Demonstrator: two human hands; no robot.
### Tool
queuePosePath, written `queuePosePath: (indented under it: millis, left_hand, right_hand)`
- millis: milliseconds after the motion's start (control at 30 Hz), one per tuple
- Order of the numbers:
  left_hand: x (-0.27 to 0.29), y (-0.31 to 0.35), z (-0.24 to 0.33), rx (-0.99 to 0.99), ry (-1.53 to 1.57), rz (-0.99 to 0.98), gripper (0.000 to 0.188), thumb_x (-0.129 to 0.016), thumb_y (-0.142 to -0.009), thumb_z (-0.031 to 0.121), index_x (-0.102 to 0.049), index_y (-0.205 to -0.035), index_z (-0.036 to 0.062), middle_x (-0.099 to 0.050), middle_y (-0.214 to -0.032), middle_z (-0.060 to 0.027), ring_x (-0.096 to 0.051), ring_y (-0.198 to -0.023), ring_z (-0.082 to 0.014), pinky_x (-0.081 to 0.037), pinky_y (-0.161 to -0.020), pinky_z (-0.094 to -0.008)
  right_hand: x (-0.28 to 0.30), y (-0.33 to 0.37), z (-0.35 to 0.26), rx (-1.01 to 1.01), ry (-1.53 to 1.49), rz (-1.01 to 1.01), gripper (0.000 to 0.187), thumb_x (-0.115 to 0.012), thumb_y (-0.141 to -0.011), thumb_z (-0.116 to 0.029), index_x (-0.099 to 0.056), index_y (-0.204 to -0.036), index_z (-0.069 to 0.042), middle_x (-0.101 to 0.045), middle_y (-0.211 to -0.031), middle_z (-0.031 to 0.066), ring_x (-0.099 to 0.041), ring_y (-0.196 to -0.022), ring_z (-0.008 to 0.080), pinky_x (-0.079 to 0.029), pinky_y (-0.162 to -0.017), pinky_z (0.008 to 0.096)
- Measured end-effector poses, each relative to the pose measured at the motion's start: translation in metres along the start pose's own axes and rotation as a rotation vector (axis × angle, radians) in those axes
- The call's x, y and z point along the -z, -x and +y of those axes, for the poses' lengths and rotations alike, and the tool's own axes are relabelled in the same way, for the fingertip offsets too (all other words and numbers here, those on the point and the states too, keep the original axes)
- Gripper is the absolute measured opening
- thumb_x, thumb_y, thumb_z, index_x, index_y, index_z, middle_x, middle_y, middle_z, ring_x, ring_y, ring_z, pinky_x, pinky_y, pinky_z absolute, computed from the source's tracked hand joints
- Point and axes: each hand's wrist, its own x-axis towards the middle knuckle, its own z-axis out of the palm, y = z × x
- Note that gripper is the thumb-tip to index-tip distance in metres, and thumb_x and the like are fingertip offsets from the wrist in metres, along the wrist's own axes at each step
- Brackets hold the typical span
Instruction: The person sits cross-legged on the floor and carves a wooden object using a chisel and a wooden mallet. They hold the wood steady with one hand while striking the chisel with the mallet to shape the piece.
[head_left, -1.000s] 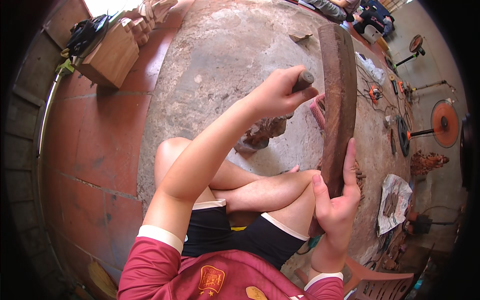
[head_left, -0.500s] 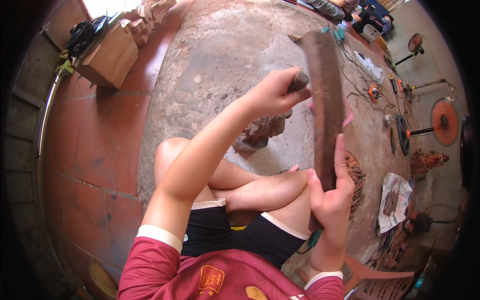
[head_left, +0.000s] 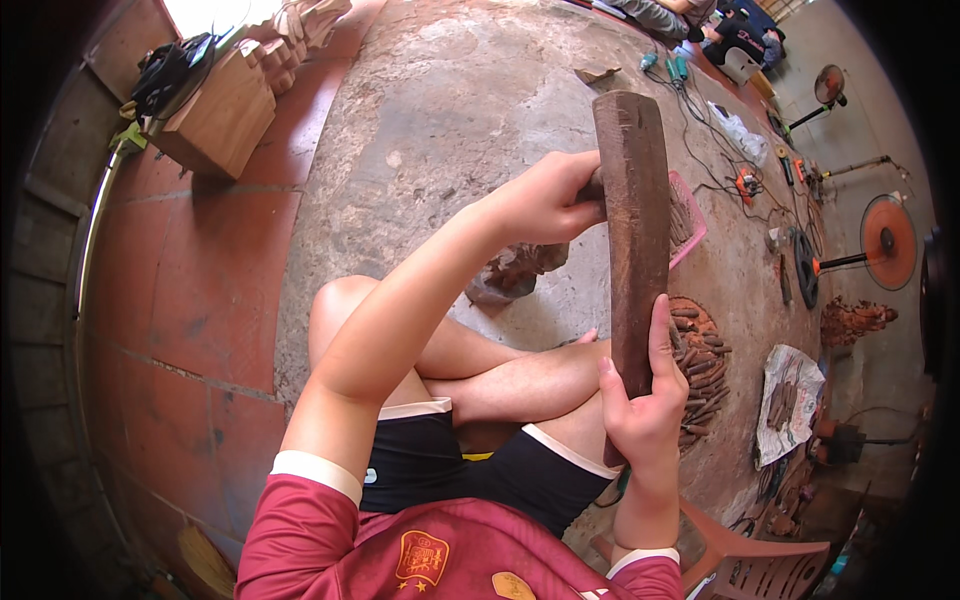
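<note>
I sit cross-legged on a concrete floor. My right hand [head_left: 640,405] grips the lower end of a long, dark wooden club [head_left: 632,215], which stands nearly upright. My left hand [head_left: 545,200] is closed around a dark tool handle whose end is hidden behind the club. The club's upper half lies against that handle end. Just below my left hand, a small brown carved wood piece [head_left: 515,272] rests on the floor in front of my knee.
A pink basket [head_left: 690,222] and a heap of wooden-handled tools [head_left: 703,360] lie right of the club. Further right are a cloth with tools [head_left: 790,400], two fans [head_left: 880,235], cables and a plastic stool [head_left: 755,565]. Wooden blocks [head_left: 215,110] stand far left. Other people sit at the top right.
My right hand has swung the club to the left, from leaning right of my left hand to meeting the tool handle. My left hand has stayed at the carved piece.
</note>
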Motion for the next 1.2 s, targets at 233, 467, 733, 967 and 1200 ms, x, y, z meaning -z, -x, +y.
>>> queuePosePath:
  millis: [233,467,733,967,1200]
  left_hand:
    - [-0.004,0.005,0.008,0.014,0.052,0.006,0.018,-0.07,-0.088,0.009,-0.057,-0.098,0.0004,-0.065,-0.078,-0.0142,-0.054,-0.067,-0.0136,-0.045,-0.061,-0.0342]
    - [0.011,0.012,0.004,0.173,0.139,0.237,0.016,-0.066,-0.096,0.016,-0.053,-0.091,0.0074,-0.055,-0.076,0.0019,-0.05,-0.069,-0.0055,-0.042,-0.061,-0.0232]
    - [0.011,0.015,-0.002,0.174,0.177,0.25,0.019,-0.065,-0.098,0.02,-0.051,-0.09,0.0084,-0.053,-0.072,0.0034,-0.047,-0.065,-0.0044,-0.039,-0.058,-0.0218]
    - [0.014,0.016,-0.002,0.181,0.15,0.253,0.019,-0.065,-0.098,0.019,-0.051,-0.09,0.0087,-0.053,-0.073,0.0034,-0.048,-0.066,-0.0048,-0.04,-0.059,-0.0219]
    - [0.014,0.017,-0.002,0.187,0.234,0.251,0.019,-0.065,-0.098,0.02,-0.05,-0.091,0.0085,-0.053,-0.073,0.0029,-0.049,-0.066,-0.0053,-0.04,-0.059,-0.0222]
  right_hand:
    - [-0.001,0.009,0.01,-0.019,-0.098,-0.01,0.082,-0.073,-0.076,-0.006,-0.037,-0.15,0.002,-0.065,-0.102,0.0182,-0.059,-0.089,0.0306,-0.045,-0.089,0.0392]
    - [0.006,0.017,0.011,-0.062,-0.286,0.064,0.082,-0.07,-0.078,-0.003,-0.033,-0.152,0.001,-0.065,-0.112,0.0168,-0.062,-0.101,0.0242,-0.047,-0.093,0.0328]
    - [0.007,0.022,0.012,-0.151,-0.36,0.01,0.081,-0.068,-0.08,-0.005,-0.032,-0.152,0.001,-0.064,-0.116,0.0161,-0.061,-0.105,0.023,-0.046,-0.096,0.0318]
    - [0.007,0.024,0.011,-0.266,-0.467,-0.003,0.081,-0.067,-0.082,-0.005,-0.028,-0.153,0.001,-0.063,-0.116,0.016,-0.06,-0.106,0.0234,-0.045,-0.099,0.0337]
    - [0.007,0.029,0.017,-0.295,-0.471,-0.011,0.081,-0.066,-0.083,-0.003,-0.027,-0.154,0.001,-0.062,-0.119,0.0162,-0.058,-0.111,0.0235,-0.042,-0.103,0.0352]
